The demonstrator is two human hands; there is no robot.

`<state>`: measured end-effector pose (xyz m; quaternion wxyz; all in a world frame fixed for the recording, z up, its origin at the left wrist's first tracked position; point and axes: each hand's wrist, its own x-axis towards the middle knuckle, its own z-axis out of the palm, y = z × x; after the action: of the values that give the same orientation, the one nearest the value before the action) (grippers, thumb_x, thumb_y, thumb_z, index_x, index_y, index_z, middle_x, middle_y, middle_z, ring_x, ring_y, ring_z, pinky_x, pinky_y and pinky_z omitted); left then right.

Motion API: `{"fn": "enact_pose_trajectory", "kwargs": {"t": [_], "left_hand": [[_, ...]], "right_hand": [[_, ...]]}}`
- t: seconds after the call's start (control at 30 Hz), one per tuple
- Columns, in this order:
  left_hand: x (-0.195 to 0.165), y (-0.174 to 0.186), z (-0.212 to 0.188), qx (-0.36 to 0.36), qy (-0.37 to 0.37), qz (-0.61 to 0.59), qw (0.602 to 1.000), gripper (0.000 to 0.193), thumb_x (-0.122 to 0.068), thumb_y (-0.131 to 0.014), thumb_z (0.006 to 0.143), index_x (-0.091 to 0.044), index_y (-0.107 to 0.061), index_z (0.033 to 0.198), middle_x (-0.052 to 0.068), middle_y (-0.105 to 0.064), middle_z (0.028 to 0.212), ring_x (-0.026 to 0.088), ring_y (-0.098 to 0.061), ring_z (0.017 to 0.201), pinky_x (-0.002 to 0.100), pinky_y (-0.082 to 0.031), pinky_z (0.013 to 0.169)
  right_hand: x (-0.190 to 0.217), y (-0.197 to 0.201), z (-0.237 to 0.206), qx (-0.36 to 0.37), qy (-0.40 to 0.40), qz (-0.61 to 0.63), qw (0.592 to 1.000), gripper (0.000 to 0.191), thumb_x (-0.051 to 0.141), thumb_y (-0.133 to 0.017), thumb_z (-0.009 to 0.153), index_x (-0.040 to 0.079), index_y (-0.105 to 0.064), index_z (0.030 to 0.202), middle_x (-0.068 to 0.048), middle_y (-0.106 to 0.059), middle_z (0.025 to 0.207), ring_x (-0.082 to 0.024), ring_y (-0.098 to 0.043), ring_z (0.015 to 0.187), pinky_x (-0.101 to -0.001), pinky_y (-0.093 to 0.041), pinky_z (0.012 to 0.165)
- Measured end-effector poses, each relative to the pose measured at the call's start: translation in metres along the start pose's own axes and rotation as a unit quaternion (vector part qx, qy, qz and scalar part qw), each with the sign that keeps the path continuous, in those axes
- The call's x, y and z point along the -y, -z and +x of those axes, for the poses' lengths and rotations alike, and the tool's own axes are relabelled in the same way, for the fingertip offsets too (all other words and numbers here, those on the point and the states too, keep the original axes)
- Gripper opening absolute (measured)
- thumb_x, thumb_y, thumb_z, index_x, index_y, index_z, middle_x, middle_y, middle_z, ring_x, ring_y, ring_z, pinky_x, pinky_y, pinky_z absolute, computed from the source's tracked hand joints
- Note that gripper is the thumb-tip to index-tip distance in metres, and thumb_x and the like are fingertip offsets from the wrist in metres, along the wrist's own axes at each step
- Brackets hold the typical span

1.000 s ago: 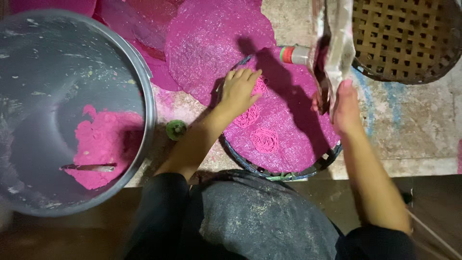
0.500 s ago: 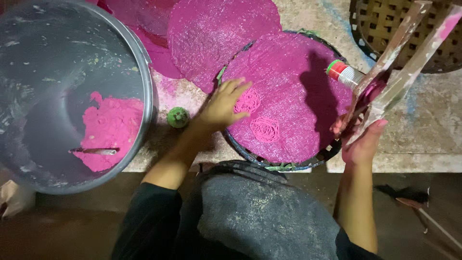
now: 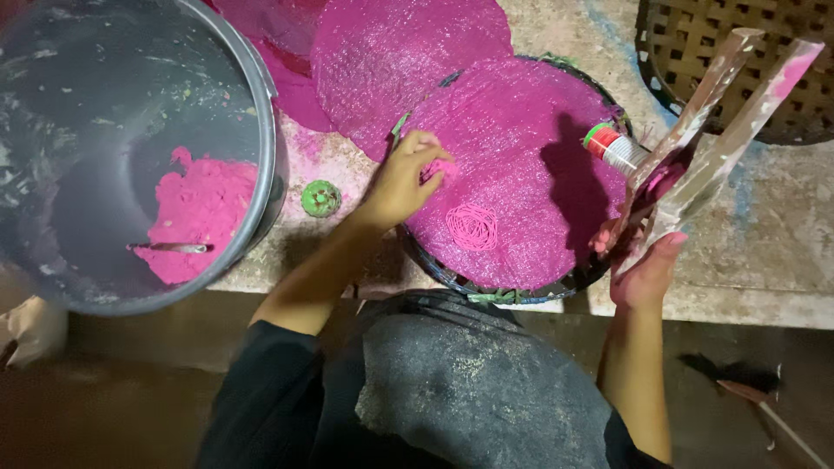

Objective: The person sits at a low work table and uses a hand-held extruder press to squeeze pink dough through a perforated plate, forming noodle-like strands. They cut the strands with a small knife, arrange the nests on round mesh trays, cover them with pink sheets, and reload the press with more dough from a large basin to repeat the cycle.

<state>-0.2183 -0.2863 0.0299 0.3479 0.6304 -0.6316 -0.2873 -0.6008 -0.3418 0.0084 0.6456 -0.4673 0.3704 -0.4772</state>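
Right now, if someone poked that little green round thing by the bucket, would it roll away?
Probably a little. The green round thing looks small and light, so a poke would shift it. It lies flat on the rough table, so sliding seems likelier than rolling far.

Two hands are in view: the left hand [image 3: 401, 180] and the right hand [image 3: 641, 265]. One grey bucket [image 3: 252, 78] stands on the surface [image 3: 782, 252]. One round tray [image 3: 508, 291], one small green cap [image 3: 321, 198], one woven basket [image 3: 695, 52]. Two flat wooden sticks [image 3: 725, 130] rise together. At least three pink discs [image 3: 400, 52] lie overlapping.
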Motion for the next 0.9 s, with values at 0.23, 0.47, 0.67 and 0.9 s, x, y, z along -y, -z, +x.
{"fn": "enact_pose_trajectory", "kwargs": {"t": [0.23,0.47,0.67,0.9], "left_hand": [[-0.012,-0.018,0.007,-0.038,-0.095,0.166,0.981,0.031,-0.001,-0.073,0.082,-0.004,-0.069,0.113,0.016,-0.068,0.116,0.034,-0.063,0.115,0.049,-0.05,0.1],[-0.006,0.017,-0.013,-0.084,0.313,-0.232,0.917,0.024,-0.005,-0.063,0.092,-0.012,-0.061,0.115,0.005,-0.074,0.109,0.018,-0.075,0.091,0.03,-0.063,0.077],[-0.044,0.144,-0.099,-0.278,-0.015,-0.411,0.868,0.034,0.019,-0.057,0.106,-0.003,-0.058,0.131,0.013,-0.067,0.112,0.022,-0.07,0.099,0.031,-0.062,0.088],[-0.032,0.128,-0.083,-0.229,-0.04,-0.427,0.874,0.063,-0.02,-0.057,0.103,-0.005,-0.031,0.158,0.016,-0.036,0.164,0.03,-0.04,0.149,0.042,-0.034,0.123]], "right_hand": [[-0.005,0.009,0.009,0.032,-0.007,0.014,0.999,0.091,0.086,-0.046,0.096,0.003,-0.052,0.133,-0.009,-0.06,0.1,-0.023,-0.059,0.087,-0.0378,-0.049,0.076],[0.006,0.007,0.02,0.059,-0.045,0.027,0.997,0.094,0.089,-0.046,0.089,0.008,-0.053,0.135,-0.005,-0.057,0.104,-0.021,-0.058,0.085,-0.0375,-0.047,0.07],[0.021,-0.022,0.028,0.2,-0.113,0.194,0.954,0.086,0.087,-0.035,0.098,0.005,-0.054,0.116,-0.008,-0.06,0.082,-0.022,-0.06,0.072,-0.0364,-0.05,0.067],[0.053,-0.073,0.074,0.353,-0.129,-0.15,0.915,0.085,0.077,-0.029,0.101,-0.001,-0.059,0.117,-0.009,-0.066,0.084,-0.019,-0.065,0.072,-0.0356,-0.058,0.067]]}}
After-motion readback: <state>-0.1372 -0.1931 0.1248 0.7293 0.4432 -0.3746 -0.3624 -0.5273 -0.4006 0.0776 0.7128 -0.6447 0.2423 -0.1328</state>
